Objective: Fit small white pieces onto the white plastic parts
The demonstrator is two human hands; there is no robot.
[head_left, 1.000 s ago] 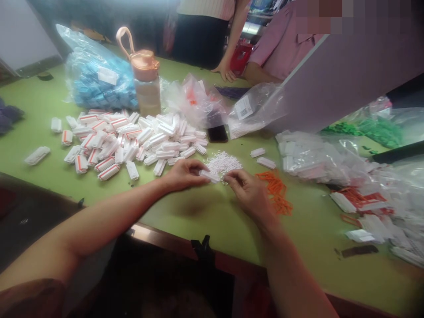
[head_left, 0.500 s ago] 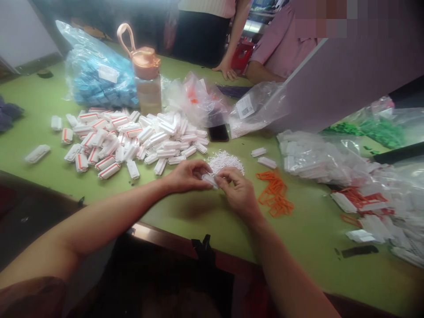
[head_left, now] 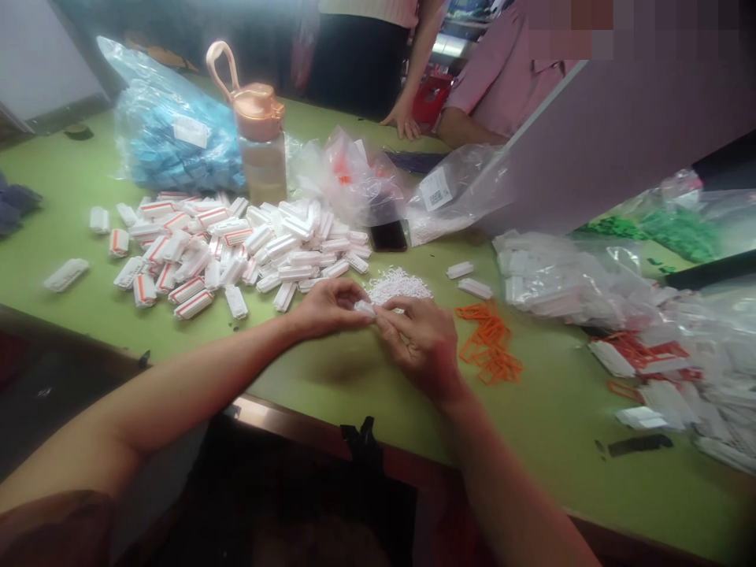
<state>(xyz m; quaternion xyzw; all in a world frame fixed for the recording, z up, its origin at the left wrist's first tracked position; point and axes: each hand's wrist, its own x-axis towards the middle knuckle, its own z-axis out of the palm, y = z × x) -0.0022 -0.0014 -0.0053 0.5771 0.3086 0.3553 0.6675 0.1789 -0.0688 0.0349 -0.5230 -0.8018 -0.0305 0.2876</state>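
Between the fingertips of my left hand is a small white plastic block, partly covered by the fingers. My right hand is closed too, its thumb and fingers pressed at the block's right end; whether a smaller part sits in that pinch is hidden. Just behind the hands lies a heap of tiny white plastic pins. Orange rectangular plastic frames are piled to the right of my right hand. Two white blocks lie behind those frames.
A large pile of white blocks, some orange-striped, spreads at left. Behind stand a bottle and a bag of blue pieces. A phone lies mid-table. Bagged white parts fill the right. A person's hand rests across the table.
The white block has shifted slightly up and left and tilted in my fingers. My right hand has turned, its fingers now reaching further left across the block's end.
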